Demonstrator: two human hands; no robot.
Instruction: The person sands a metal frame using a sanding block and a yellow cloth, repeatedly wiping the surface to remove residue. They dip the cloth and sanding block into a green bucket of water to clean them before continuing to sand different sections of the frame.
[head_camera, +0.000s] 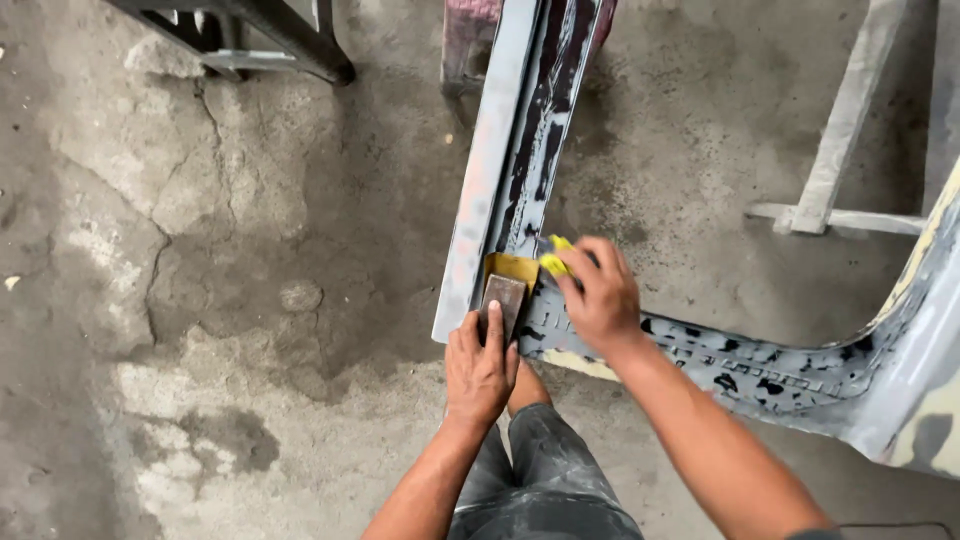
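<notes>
A long grey metal panel (495, 130) with patchy black paint runs up the middle of the head view and bends to the right along the floor (760, 370). My left hand (480, 365) grips a brown flat block (503, 300) and presses it on the panel's corner, over a patch of yellow filler (512, 268). My right hand (598, 295) is shut on a small yellow tool (555, 262) held against the panel just right of that patch. My knee in grey trousers (545, 470) is below both hands.
The cracked concrete floor (200, 250) spreads to the left. A dark metal frame (280, 35) stands at the top left, a pale metal frame (845, 130) at the top right, and a reddish block (468, 40) props the panel's far end.
</notes>
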